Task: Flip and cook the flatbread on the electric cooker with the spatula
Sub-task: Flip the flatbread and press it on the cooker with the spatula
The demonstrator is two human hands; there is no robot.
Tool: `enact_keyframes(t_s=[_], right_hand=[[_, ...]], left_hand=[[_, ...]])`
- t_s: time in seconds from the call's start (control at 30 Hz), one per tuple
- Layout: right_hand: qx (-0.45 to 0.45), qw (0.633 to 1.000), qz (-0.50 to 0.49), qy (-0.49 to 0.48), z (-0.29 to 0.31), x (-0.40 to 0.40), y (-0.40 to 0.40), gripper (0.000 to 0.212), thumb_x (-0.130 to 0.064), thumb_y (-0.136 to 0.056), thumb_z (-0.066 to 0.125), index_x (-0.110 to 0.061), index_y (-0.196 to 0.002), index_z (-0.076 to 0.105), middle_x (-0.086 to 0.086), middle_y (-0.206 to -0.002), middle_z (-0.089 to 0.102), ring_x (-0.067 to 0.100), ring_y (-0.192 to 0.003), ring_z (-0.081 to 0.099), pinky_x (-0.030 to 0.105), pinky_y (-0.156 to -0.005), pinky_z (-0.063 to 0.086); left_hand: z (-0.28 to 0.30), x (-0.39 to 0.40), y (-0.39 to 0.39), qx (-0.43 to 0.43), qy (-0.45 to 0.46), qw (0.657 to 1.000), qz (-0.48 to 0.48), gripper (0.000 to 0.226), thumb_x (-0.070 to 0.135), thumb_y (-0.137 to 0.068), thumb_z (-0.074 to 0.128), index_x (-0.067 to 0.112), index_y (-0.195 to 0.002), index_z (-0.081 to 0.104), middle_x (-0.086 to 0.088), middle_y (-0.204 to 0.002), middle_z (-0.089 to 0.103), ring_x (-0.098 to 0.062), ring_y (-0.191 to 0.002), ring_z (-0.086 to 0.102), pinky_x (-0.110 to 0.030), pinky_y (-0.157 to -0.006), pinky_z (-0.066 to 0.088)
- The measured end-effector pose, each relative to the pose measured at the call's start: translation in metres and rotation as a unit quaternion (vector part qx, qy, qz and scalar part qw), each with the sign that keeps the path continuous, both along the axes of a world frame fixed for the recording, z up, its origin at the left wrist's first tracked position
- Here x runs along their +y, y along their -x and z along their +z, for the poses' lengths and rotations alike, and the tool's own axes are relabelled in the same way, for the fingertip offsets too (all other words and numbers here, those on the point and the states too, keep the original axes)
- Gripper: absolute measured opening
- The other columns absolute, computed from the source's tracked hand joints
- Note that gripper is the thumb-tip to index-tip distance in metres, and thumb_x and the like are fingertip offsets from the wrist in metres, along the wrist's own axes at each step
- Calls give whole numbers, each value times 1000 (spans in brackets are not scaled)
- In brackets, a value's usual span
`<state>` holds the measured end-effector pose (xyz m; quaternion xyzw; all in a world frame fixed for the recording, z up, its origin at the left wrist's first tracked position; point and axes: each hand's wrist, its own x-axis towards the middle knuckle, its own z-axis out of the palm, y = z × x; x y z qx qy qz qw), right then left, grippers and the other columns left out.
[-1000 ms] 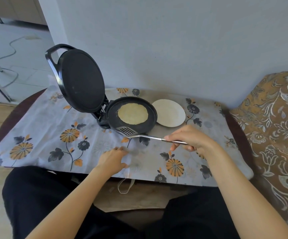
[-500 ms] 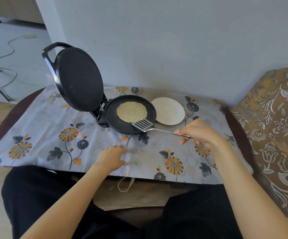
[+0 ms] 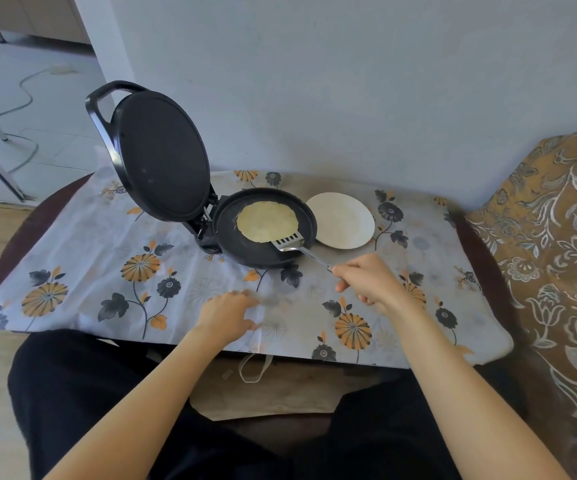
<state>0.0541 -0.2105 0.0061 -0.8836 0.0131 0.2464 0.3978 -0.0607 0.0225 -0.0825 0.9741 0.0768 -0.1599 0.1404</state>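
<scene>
Currently my right hand (image 3: 370, 284) grips the thin metal handle of the slotted steel spatula (image 3: 289, 241), whose blade lies on the black round electric cooker plate (image 3: 263, 252), touching the near-right edge of the pale round flatbread (image 3: 267, 221). My left hand (image 3: 228, 315) rests spread, palm down, on the flowered tablecloth (image 3: 107, 271). A white round plate (image 3: 344, 220) sits just beside the cooker.

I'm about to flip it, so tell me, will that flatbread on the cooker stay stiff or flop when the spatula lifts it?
The flatbread looks thin and pale, so it will probably droop. The spatula blade is narrower than it, so the unsupported edges may sag or fold. It looks light, so it should lift easily.
</scene>
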Motion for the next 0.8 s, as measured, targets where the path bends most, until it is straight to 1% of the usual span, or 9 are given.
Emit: enact_keyframes(t_s=[0.03,0.13,0.33,0.4,0.57,0.8], right_hand=[[8,1000,-10,-5,-2,4,1,18,-21,-95,58,-8,-92,71,3,-75,73,8,-34,37,17,-32,28],[27,998,-36,-31,-8,10,3,18,-18,-93,55,-6,-95,68,4,-76,73,10,-39,37,18,-31,27],[86,989,-88,-80,-21,17,4,14,-10,-96,55,-2,-100,65,8,-77,70,10,-41,37,18,-33,27],[100,985,-100,-97,-24,16,5,15,-10,-97,57,1,-101,66,8,-75,69,11,-43,37,18,-33,26],[117,977,-115,-134,-28,15,9,21,-12,-100,59,2,-114,66,9,-77,68,11,-44,39,17,-31,28],[130,971,-130,-156,-33,21,6,21,-13,-100,59,2,-113,67,8,-80,69,11,-46,39,16,-31,30]], left_hand=[[-1,0,0,0,2,1000,3,53,41,-92,66,29,-141,52,0,-137,60,-27,-118,63,-39,-96,52],[-1,1,0,1,6,1000,6,52,41,-92,66,28,-141,52,0,-138,59,-27,-117,63,-39,-95,53],[-3,2,0,3,7,1000,8,54,42,-92,65,29,-142,51,-1,-143,56,-29,-120,62,-41,-98,52],[-4,2,0,3,7,1000,11,53,43,-91,66,30,-141,52,-1,-142,56,-28,-119,62,-41,-97,52],[-5,2,-1,2,5,1000,11,53,43,-91,66,29,-140,52,-1,-137,59,-29,-115,63,-40,-94,53],[-7,2,-1,-3,3,1000,11,54,43,-91,66,27,-141,52,-1,-138,59,-28,-116,64,-39,-95,53]])
